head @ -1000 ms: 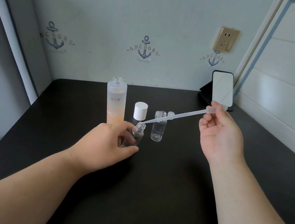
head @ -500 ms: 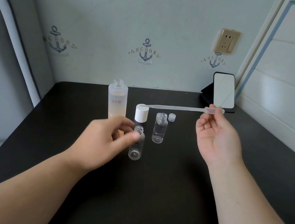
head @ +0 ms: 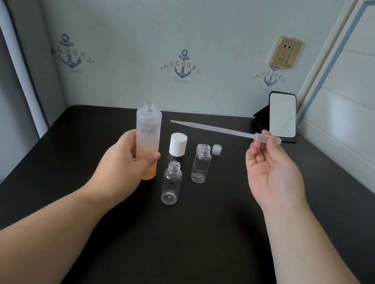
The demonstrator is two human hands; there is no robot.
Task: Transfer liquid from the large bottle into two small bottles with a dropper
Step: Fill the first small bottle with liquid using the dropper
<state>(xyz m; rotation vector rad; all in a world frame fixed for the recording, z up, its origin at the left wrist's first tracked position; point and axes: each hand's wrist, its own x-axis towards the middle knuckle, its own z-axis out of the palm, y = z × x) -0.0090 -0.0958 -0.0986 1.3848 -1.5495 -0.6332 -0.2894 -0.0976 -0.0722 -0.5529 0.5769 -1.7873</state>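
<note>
Left grip [head: 130,158] wraps large bottle [head: 147,137] (uncapped); right grip [head: 270,173] pinches dropper [head: 218,129] bulb.

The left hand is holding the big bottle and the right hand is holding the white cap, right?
Not quite. The head view shows the left hand on the big bottle, but the right hand holds the dropper, not the white cap. The cap stands on the table by itself.

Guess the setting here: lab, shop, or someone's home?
Most likely a home, a bedroom corner perhaps: anchor-print wallpaper, a gold wall socket, and a phone propped on a small black table rather than a lab bench.
</note>
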